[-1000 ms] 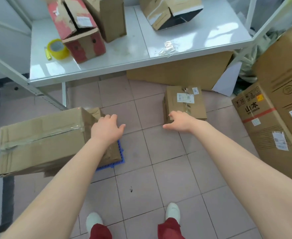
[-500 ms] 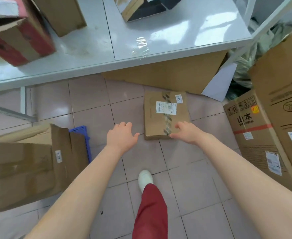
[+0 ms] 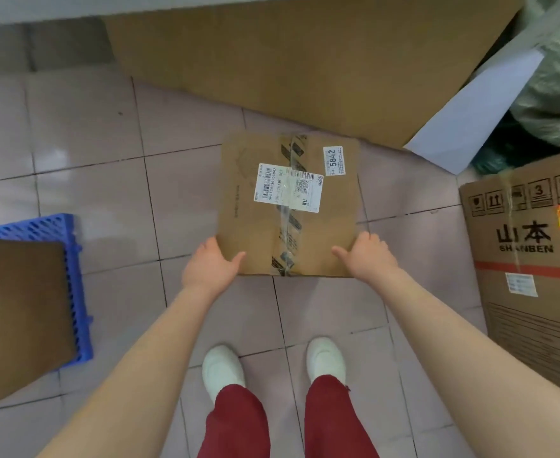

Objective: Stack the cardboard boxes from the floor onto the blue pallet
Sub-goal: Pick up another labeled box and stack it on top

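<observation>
A small taped cardboard box (image 3: 255, 233) with white shipping labels lies flat on the tiled floor ahead of my feet. My left hand (image 3: 210, 267) grips its near left corner, thumb on top. On the near right corner sits my right hand (image 3: 366, 256), thumb also on the top face. The blue pallet (image 3: 73, 259) is on the floor at the left, and a large brown box (image 3: 20, 312) rests on it, covering most of it.
A big flattened cardboard sheet (image 3: 305, 67) leans under the white table at the back. A tall printed carton (image 3: 529, 259) stands at the right, with green plastic bags (image 3: 556, 94) behind it. My white shoes (image 3: 222, 365) stand just behind the small box.
I have stepped closer and bent toward the small box. Both hands moved forward from hovering near it to clasping its two near corners. The table top has left the view.
</observation>
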